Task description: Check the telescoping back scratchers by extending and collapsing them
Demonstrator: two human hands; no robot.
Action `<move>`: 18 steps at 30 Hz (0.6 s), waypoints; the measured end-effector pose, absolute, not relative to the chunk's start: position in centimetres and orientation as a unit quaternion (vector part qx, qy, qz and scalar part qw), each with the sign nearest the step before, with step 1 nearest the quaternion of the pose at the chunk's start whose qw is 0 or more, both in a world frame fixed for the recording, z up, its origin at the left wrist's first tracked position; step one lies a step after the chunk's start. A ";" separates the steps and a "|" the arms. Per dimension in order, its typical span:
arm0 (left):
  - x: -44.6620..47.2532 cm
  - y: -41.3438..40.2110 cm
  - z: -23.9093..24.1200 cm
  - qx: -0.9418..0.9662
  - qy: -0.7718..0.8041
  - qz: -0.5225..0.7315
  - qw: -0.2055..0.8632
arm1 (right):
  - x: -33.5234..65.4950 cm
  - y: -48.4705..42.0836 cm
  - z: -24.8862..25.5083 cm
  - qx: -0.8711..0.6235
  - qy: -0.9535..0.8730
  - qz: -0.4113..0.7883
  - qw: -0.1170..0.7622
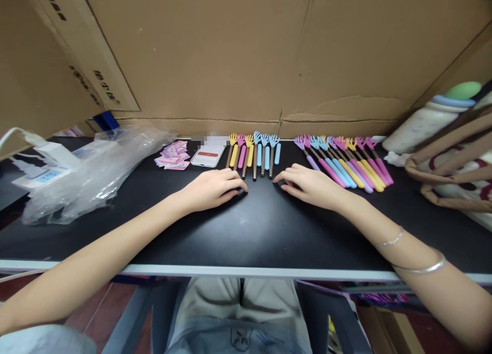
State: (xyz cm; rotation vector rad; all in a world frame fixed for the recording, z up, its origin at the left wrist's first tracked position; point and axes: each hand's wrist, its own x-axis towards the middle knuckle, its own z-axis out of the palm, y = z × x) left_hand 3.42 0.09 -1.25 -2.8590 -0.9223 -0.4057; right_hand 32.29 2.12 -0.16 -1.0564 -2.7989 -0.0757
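Both my hands rest palm down on a black table [253,226]. My left hand [213,187] lies flat with fingers together, its tips just short of a row of several small hand-shaped back scratchers [253,151] in yellow, pink and blue. My right hand [309,185] lies flat too, fingers stretched toward the same row. Neither hand holds anything. A second, slanted row of several scratchers [346,162] lies just right of my right hand.
A white phone-sized box [207,155] and a pile of pink cards [172,157] lie behind my left hand. A crumpled clear plastic bag [92,172] and white device [46,162] sit left. A striped bag [457,174] and bottle [426,121] stand right. Cardboard [246,57] walls the back.
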 end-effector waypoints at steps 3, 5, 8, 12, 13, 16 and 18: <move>3.4 0.1 -1.3 -0.942 -0.302 -0.135 0.055 | 32.3 2.2 -0.1 -0.352 -0.933 -0.023 0.075; 3.4 0.1 -1.3 -0.942 -0.302 -0.134 0.055 | 32.3 2.2 -0.1 -0.354 -0.932 -0.022 0.074; 3.4 0.1 -1.3 -0.942 -0.304 -0.132 0.054 | 32.3 2.2 -0.1 -0.353 -0.933 -0.021 0.071; 3.3 0.1 -1.4 -0.942 -0.304 -0.131 0.050 | 32.4 2.2 -0.2 -0.346 -0.935 -0.021 0.072; 3.3 0.1 -1.4 -0.943 -0.304 -0.130 0.049 | 32.5 2.1 -0.1 -0.345 -0.936 -0.020 0.071; 3.3 0.1 -1.4 -0.943 -0.304 -0.130 0.048 | 32.6 2.1 0.0 -0.344 -0.936 -0.020 0.066; 3.3 0.1 -1.4 -0.943 -0.304 -0.131 0.046 | 32.6 2.0 0.1 -0.346 -0.936 -0.021 0.063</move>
